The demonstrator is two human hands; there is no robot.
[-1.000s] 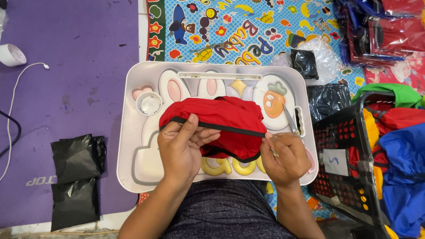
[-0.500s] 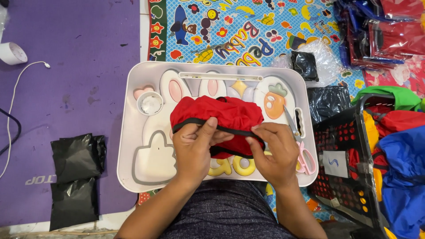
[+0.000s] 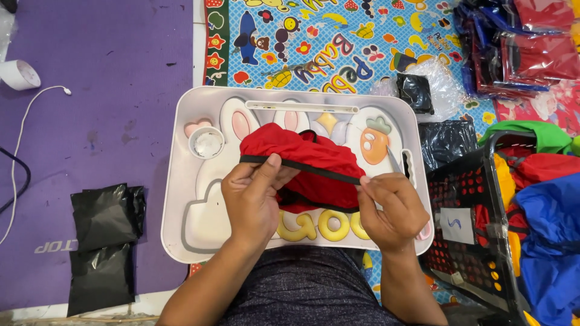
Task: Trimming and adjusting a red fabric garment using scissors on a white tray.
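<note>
A home floor is serving as a packing spot, a children's cartoon play mat (image 3: 338,42) lying at upper centre and a basket of clothes (image 3: 483,229) sitting at right.

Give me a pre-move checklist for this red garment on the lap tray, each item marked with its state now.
1. Left hand grips the black band of the red garment: ok.
2. Right hand pinches the band's other end: ok.
3. Band stretched straight between the hands: ok.
4. Garment rests over the white tray: ok.
5. Garment fully folded: cannot tell.
6. Black basket beside the right hand: ok.
</note>
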